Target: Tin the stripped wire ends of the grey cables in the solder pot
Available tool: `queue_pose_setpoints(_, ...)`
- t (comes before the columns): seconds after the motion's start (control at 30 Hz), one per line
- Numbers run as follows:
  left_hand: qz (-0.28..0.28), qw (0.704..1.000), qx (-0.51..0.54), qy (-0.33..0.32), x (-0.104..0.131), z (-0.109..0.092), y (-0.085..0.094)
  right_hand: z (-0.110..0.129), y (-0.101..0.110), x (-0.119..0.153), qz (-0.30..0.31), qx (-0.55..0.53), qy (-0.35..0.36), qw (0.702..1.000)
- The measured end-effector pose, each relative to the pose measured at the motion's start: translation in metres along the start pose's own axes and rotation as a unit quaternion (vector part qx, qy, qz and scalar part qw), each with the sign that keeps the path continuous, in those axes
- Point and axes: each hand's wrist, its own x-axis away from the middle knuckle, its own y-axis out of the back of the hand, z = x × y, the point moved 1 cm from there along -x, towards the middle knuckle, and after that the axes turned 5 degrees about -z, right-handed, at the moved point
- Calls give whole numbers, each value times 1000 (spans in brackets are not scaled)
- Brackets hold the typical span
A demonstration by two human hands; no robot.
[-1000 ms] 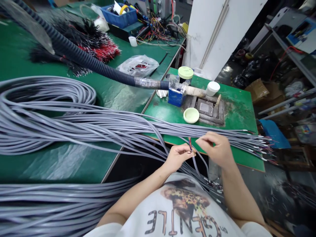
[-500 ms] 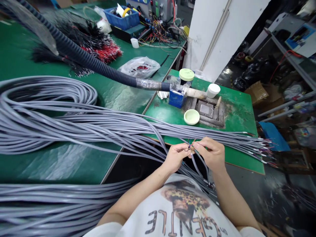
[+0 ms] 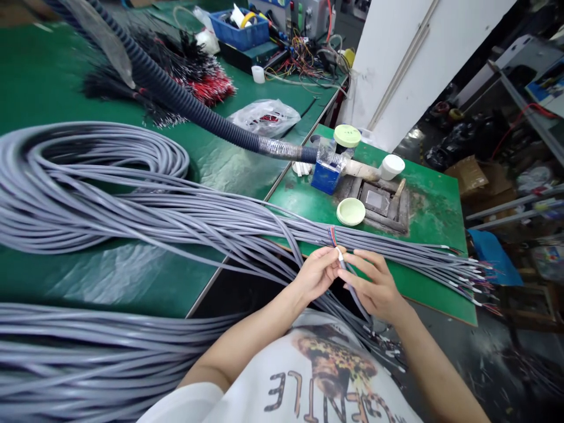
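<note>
Near the bench's front edge, my left hand (image 3: 318,272) pinches the white-banded end of a grey cable (image 3: 355,298). Thin red, orange and blue wires (image 3: 332,236) stick up together from that end. My right hand (image 3: 372,283) is beside it, fingers apart and fingertips close to the cable; whether they touch it is unclear. Behind both hands lies a long bundle of grey cables (image 3: 247,226), its stripped ends with thin coloured wires (image 3: 482,276) fanned out at the right.
A blue box (image 3: 325,177) on a ribbed hose (image 3: 211,120) stands by a dirty metal pot (image 3: 376,198), with a pale green lid (image 3: 351,211) and a white cup (image 3: 392,167) nearby. More grey cables (image 3: 110,358) run along the lower left.
The thin wires, spread between my fingers before, now stand up together. My right hand's fingers have moved off them and opened. The view has shifted slightly.
</note>
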Motion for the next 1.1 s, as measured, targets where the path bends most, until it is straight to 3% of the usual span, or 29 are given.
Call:
queue_pose_setpoints(0.07, 4, 1000, -12, -15, 2, -3, -3, -1, 2, -3, -1, 1, 17, 1000)
queue_pose_setpoints(0.13, 14, 998, -39, -55, 6, -7, -7, -7, 8, -10, -43, -10, 3, 999)
queue_pose_setpoints(0.27, 24, 972, -144, -182, 22, -19, -9, -31, 28, -32, -182, -5, -116, 976)
queue_pose_setpoints(0.4, -4, 907, -280, -315, 39, -31, -4, -61, 33, -55, -211, 19, -213, 954)
queue_pose_setpoints(0.5, -33, 838, -342, -423, 47, -40, 3, -80, 27, -66, -180, 16, -227, 957)
queue_pose_setpoints(0.57, -57, 809, -352, -467, 47, -45, 10, -89, 22, -71, -160, 17, -226, 961)
queue_pose_setpoints(0.7, -120, 775, -367, -500, 41, -53, 27, -99, 12, -74, -140, 25, -218, 966)
queue_pose_setpoints(0.87, -149, 738, -389, -531, 32, -61, 39, -105, 3, -75, -123, 25, -226, 966)
queue_pose_setpoints(1.1, -177, 754, -375, -510, 25, -66, 46, -109, -4, -79, -86, 66, -221, 969)
